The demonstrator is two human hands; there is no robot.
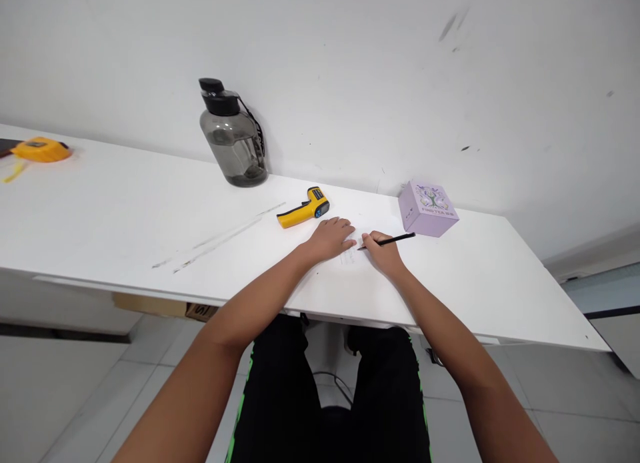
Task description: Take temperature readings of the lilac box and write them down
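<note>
My right hand (384, 251) grips a slim black pen (397, 239), its tip slanting down to the left near the surface. Beneath the tip is faint handwriting (349, 255) on white; the edges of any paper sheet are hard to make out against the tabletop. My left hand (331, 239) lies flat with fingers stretched out, just left of the writing. Close beyond it sits a yellow and black infrared thermometer gun (300, 213) on its side. A lilac tea box (429, 209) stands to the right of my right hand.
The long white table (115, 216) runs along a scuffed wall. A large grey translucent water bottle (234, 143) with a black lid stands at the back. An orange tape measure (43, 149) lies far left. Under the table is a cardboard box (150, 304).
</note>
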